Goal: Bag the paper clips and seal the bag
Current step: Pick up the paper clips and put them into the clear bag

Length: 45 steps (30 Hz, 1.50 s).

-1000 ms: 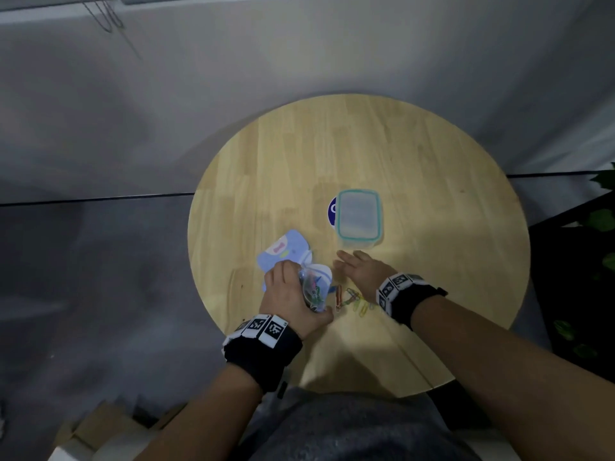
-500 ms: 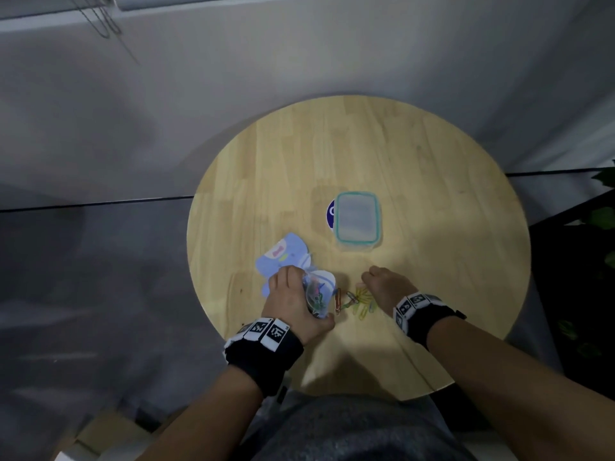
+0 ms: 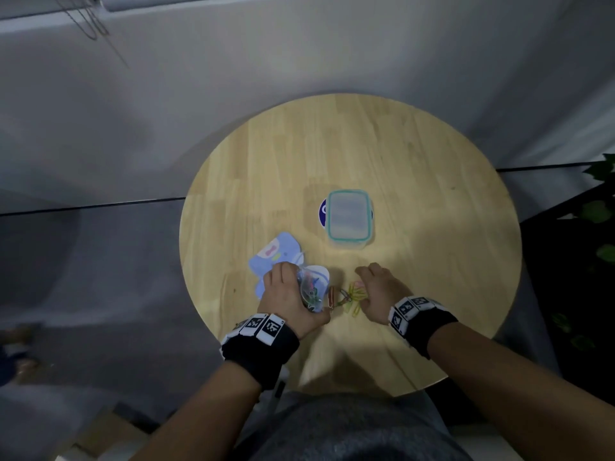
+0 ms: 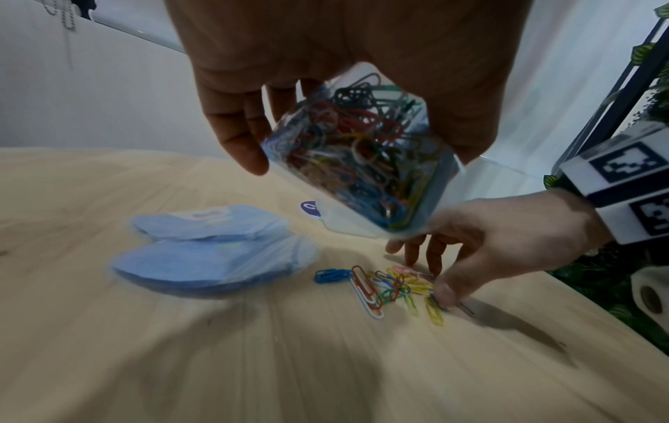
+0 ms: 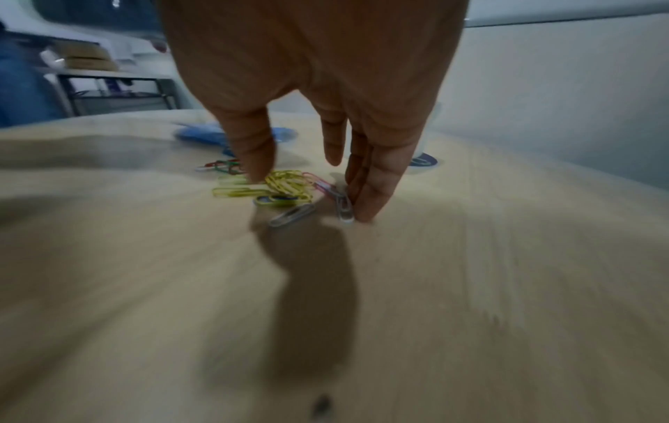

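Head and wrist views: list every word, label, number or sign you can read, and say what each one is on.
"C", or part of a ring: white mark on the dark blue round sticker beside the lidded container; the rest is hidden.
Black-and-white square code markers on the wristbands: patterns only, no words.
Pink and green marks on the blue card: too blurred to read.
Clear bag and loose paper clips: no print shows.

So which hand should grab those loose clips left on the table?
The right hand: its fingers already reach down around the loose paper clips, holding nothing. The left hand is busy gripping the bag.
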Tool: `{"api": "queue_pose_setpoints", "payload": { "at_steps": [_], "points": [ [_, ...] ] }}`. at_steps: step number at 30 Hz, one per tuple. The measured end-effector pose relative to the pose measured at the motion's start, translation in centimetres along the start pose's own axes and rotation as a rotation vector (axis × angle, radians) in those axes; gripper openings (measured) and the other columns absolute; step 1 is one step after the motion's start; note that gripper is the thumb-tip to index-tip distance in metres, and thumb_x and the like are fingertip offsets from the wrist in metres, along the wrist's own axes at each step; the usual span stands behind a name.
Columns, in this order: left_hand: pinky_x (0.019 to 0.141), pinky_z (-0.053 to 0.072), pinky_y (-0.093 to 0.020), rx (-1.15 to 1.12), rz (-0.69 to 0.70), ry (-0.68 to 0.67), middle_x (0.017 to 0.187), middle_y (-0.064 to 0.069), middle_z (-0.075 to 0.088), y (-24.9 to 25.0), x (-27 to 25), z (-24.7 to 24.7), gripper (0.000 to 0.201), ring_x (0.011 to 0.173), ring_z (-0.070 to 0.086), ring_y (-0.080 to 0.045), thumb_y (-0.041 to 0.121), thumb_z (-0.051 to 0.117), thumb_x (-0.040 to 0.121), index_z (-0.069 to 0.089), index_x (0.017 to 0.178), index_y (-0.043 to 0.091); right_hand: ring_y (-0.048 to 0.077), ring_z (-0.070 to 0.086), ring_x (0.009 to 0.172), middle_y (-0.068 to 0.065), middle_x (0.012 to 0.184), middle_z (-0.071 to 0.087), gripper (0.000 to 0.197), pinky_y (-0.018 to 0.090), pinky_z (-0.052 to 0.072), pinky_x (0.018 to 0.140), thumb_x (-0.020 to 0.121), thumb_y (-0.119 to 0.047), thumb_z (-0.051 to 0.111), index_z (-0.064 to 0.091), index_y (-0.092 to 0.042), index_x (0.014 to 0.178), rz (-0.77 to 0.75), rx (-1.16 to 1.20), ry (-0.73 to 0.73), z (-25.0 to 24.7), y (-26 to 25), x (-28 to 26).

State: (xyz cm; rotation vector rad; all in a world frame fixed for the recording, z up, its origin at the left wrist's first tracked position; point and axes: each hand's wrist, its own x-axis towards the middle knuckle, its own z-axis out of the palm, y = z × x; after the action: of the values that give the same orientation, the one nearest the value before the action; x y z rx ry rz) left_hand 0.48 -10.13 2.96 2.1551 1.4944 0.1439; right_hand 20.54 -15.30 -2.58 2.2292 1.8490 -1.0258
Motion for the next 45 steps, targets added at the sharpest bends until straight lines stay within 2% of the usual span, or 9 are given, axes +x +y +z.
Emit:
{"api": "queue_pose_setpoints", "payload": {
  "at_steps": [4, 11, 20, 25, 29, 33, 35, 38, 45],
  "points": [
    [0.077, 0.029, -0.026, 0.005, 0.007, 0.005, 0.098, -0.002, 0.037, 0.2, -0.5, 0.5, 0.067, 0.095, 0.036, -0.024, 0.039, 0.075, 0.048, 0.041, 0.097, 0.008, 0.032, 0.041, 0.120, 0.012, 0.129, 0.042, 0.058, 0.040, 0.043, 0.094, 0.074, -0.022, 0.071, 0.044, -0.009, 0.124, -0.056, -0.126, -0.063, 0.2, -0.1, -0.2],
    [0.075, 0.030, -0.026, 0.018, 0.025, -0.009, 0.095, 0.002, 0.031, 0.6, -0.2, 0.9, 0.066, 0.094, 0.036, -0.023, 0.041, 0.073, 0.046, 0.038, 0.094, 0.010, 0.033, 0.050, 0.113, 0.018, 0.118, 0.053, 0.023, 0.036, 0.042, 0.090, 0.085, -0.004, 0.052, 0.055, -0.002, 0.107, 0.004, -0.098, 0.002, 0.8, -1.4, -1.1],
    [0.076, 0.026, -0.024, 0.034, 0.028, -0.039, 0.096, 0.002, 0.028, 0.7, 0.4, 1.4, 0.071, 0.095, 0.033, -0.021, 0.044, 0.075, 0.049, 0.039, 0.099, 0.009, 0.034, 0.056, 0.106, 0.019, 0.113, 0.060, 0.024, 0.035, 0.046, 0.086, 0.082, 0.002, 0.048, 0.056, -0.001, 0.104, 0.102, -0.029, 0.018, 1.1, -1.7, -1.5],
    [0.072, 0.021, -0.021, 0.017, 0.024, -0.037, 0.095, 0.003, 0.028, 0.9, 0.6, 1.4, 0.070, 0.091, 0.030, -0.018, 0.043, 0.075, 0.048, 0.038, 0.097, 0.010, 0.034, 0.062, 0.096, 0.018, 0.100, 0.068, 0.016, 0.033, 0.049, 0.080, 0.085, -0.010, 0.055, 0.066, -0.001, 0.093, 0.225, 0.290, 0.147, -0.8, -0.6, -1.3],
    [0.076, 0.028, -0.024, 0.004, 0.033, -0.030, 0.096, 0.002, 0.031, 1.4, 0.9, 1.6, 0.072, 0.095, 0.033, -0.020, 0.047, 0.076, 0.050, 0.039, 0.099, 0.010, 0.023, 0.061, 0.069, 0.007, 0.070, 0.065, 0.006, 0.032, 0.053, 0.069, 0.076, -0.008, 0.069, 0.066, -0.008, 0.071, 0.291, 0.625, 0.286, -4.3, -0.6, -1.8],
    [0.080, 0.038, -0.032, 0.033, 0.067, 0.004, 0.101, -0.004, 0.042, 2.1, 1.7, 1.7, 0.075, 0.097, 0.038, -0.025, 0.049, 0.076, 0.047, 0.040, 0.101, 0.009, 0.019, 0.053, 0.045, 0.006, 0.051, 0.060, 0.015, 0.031, 0.050, 0.054, 0.071, 0.004, 0.069, 0.063, -0.006, 0.062, 0.182, 0.813, 0.160, -9.1, -1.8, -3.6],
    [0.076, 0.037, -0.031, 0.057, 0.114, 0.007, 0.100, -0.006, 0.044, 2.4, 2.2, 1.7, 0.073, 0.095, 0.040, -0.027, 0.048, 0.074, 0.046, 0.041, 0.099, 0.009, 0.019, 0.050, 0.044, 0.010, 0.052, 0.060, 0.012, 0.028, 0.046, 0.051, 0.070, 0.009, 0.067, 0.065, -0.001, 0.065, 0.116, 0.773, 0.010, -11.2, -2.5, -4.3],
    [0.067, 0.034, -0.030, 0.096, 0.188, 0.020, 0.095, -0.007, 0.044, 2.9, 2.6, 1.6, 0.067, 0.090, 0.043, -0.030, 0.043, 0.072, 0.045, 0.039, 0.095, 0.011, 0.015, 0.049, 0.040, 0.001, 0.043, 0.057, 0.006, 0.025, 0.047, 0.050, 0.071, 0.010, 0.067, 0.067, 0.004, 0.074, 0.074, 0.632, -0.129, -13.3, -3.6, -4.8],
    [0.076, 0.038, -0.033, 0.043, 0.249, 0.065, 0.095, -0.006, 0.042, 5.1, 2.3, 1.5, 0.070, 0.090, 0.038, -0.025, 0.047, 0.069, 0.042, 0.032, 0.093, 0.017, 0.017, 0.052, 0.040, 0.005, 0.044, 0.057, 0.006, 0.024, 0.049, 0.053, 0.073, 0.002, 0.070, 0.067, 0.001, 0.069, 0.107, 0.528, -0.077, -14.3, -5.4, -3.7]
  ]
}}
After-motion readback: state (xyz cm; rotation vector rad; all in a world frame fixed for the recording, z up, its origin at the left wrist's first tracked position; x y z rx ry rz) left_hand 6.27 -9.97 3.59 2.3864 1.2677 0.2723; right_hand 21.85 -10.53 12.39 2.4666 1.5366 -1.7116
